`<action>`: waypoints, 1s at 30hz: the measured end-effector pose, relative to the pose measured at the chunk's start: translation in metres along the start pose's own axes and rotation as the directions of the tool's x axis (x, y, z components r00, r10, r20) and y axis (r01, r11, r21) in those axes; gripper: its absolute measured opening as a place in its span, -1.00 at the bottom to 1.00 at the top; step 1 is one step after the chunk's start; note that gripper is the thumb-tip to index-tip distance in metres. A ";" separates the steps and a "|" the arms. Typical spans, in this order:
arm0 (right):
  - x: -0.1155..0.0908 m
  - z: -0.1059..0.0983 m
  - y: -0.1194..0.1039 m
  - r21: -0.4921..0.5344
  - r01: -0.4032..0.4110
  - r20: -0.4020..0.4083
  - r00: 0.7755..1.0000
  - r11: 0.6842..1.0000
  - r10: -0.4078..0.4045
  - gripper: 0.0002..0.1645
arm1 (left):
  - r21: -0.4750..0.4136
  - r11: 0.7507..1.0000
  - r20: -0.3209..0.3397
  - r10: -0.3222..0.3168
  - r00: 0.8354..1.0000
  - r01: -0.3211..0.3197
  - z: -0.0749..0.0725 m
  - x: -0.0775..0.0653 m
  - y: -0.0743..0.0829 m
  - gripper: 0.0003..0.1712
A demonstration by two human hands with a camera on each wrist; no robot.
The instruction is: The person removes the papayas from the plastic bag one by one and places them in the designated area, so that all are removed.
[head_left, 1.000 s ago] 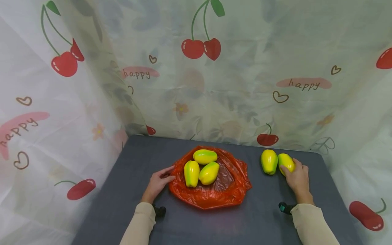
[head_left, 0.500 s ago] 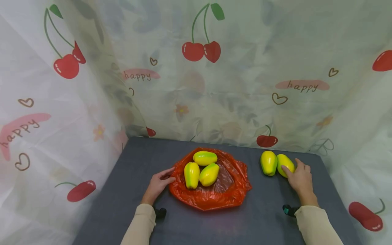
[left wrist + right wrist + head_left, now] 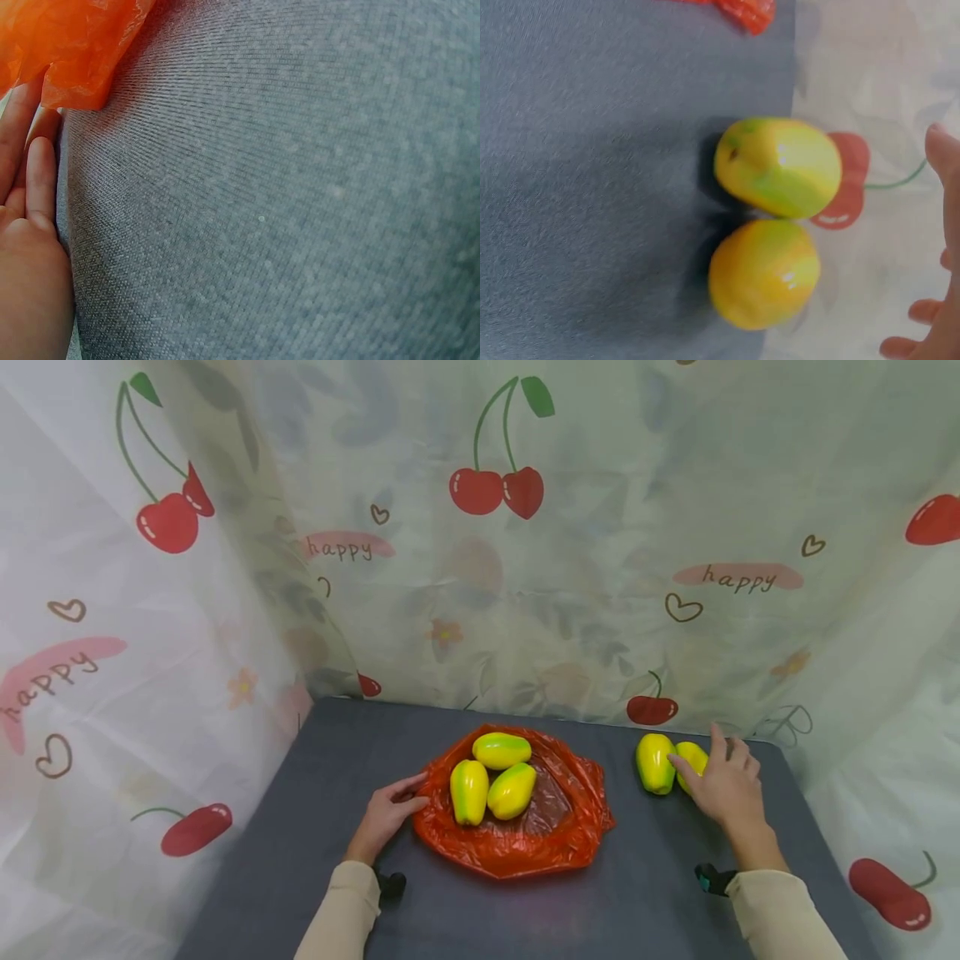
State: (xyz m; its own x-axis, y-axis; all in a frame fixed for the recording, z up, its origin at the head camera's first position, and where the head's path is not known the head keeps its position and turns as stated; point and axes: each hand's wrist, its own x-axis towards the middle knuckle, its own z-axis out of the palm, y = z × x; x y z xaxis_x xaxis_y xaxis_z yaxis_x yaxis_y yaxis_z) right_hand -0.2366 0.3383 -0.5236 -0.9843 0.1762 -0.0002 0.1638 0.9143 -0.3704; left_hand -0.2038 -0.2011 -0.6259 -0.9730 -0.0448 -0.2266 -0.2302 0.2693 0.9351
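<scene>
An orange-red plastic bag (image 3: 510,857) lies spread on the dark grey table, its mouth facing up. Three glossy yellow-green papayas are in it: one at the back (image 3: 502,751), one at left (image 3: 469,793), one at right (image 3: 512,792). My left hand (image 3: 384,817) touches the bag's left edge with its fingers out straight; bag film hides the fingertips in the left wrist view. Two more papayas, a left one (image 3: 656,764) and a right one (image 3: 763,274), lie side by side at the table's back right. My right hand (image 3: 727,785) hovers with spread fingers, partly covering the right papaya.
The dark grey table (image 3: 555,918) ends at the back against a pale cherry-print curtain (image 3: 570,568), which also hangs along both sides. A dark strap-like device (image 3: 712,879) sits at my right wrist, another (image 3: 392,885) at my left.
My right hand has let go of the right papaya and risen off it, fingers spreading. My left hand, the bag and its papayas have stayed in place.
</scene>
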 end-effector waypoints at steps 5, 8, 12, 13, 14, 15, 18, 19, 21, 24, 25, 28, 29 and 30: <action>-0.006 -0.002 -0.016 -0.048 0.080 -0.004 0.997 0.996 -0.081 0.30 | -0.009 1.000 0.006 0.000 1.000 0.000 0.000 0.001 0.001 -0.42; -0.009 -0.002 -0.026 -0.058 0.114 0.006 0.994 0.992 -0.114 0.31 | -0.015 1.000 0.010 -0.003 1.000 0.003 -0.001 0.001 0.002 -0.41; -0.013 -0.001 -0.040 -0.066 0.156 0.028 0.988 0.986 -0.154 0.34 | -0.014 1.000 0.018 0.003 1.000 -0.003 -0.001 0.000 0.002 -0.41; -0.014 -0.001 -0.044 -0.068 0.167 0.032 0.986 0.984 -0.165 0.34 | -0.013 1.000 0.020 0.004 1.000 -0.004 -0.001 0.000 0.002 -0.41; -0.015 0.000 -0.047 -0.073 0.178 0.034 0.984 0.981 -0.176 0.34 | -0.013 1.000 0.022 0.004 1.000 -0.004 -0.001 0.000 0.002 -0.41; -0.015 0.001 -0.051 -0.077 0.192 0.037 0.981 0.978 -0.190 0.34 | -0.013 1.000 0.021 0.005 1.000 -0.005 -0.002 0.000 0.001 -0.42; -0.018 0.008 -0.063 -0.105 0.239 0.049 0.971 0.965 -0.235 0.33 | -0.015 1.000 0.013 0.002 1.000 -0.002 -0.002 0.001 0.001 -0.43; -0.019 0.011 -0.067 -0.116 0.255 0.055 0.967 0.960 -0.250 0.33 | -0.013 1.000 0.011 0.004 1.000 -0.004 -0.002 0.001 0.000 -0.43; -0.021 0.017 -0.075 -0.132 0.291 0.062 0.957 0.948 -0.285 0.33 | -0.010 1.000 0.010 0.011 1.000 -0.011 -0.002 0.003 0.000 -0.43; -0.025 0.025 -0.087 -0.149 0.341 0.074 0.940 0.928 -0.333 0.32 | -0.007 1.000 0.010 0.013 1.000 -0.013 -0.001 0.004 0.000 -0.42; -0.026 0.027 -0.091 -0.157 0.352 0.076 0.936 0.923 -0.344 0.32 | -0.006 1.000 0.008 0.008 1.000 -0.008 -0.001 0.005 0.000 -0.42; -0.029 0.034 -0.100 -0.157 0.389 0.079 0.921 0.908 -0.381 0.30 | -0.008 1.000 0.001 -0.007 1.000 0.007 0.000 0.004 -0.001 -0.42; -0.029 0.037 -0.103 -0.158 0.400 0.079 0.916 0.903 -0.392 0.30 | -0.010 1.000 0.000 -0.009 1.000 0.009 0.000 0.003 -0.001 -0.42; -0.030 0.039 -0.106 -0.163 0.409 0.081 0.912 0.898 -0.401 0.29 | -0.011 1.000 0.000 -0.010 1.000 0.010 0.000 0.003 -0.001 -0.41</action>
State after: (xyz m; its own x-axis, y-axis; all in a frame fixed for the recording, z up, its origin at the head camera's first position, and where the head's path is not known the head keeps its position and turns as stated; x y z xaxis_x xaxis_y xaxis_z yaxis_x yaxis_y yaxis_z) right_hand -0.2272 0.2225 -0.5204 -0.9690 -0.2358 0.0731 -0.2454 0.9523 -0.1815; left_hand -0.2063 -0.2010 -0.6275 -0.9707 -0.0478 -0.2354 -0.2397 0.2582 0.9359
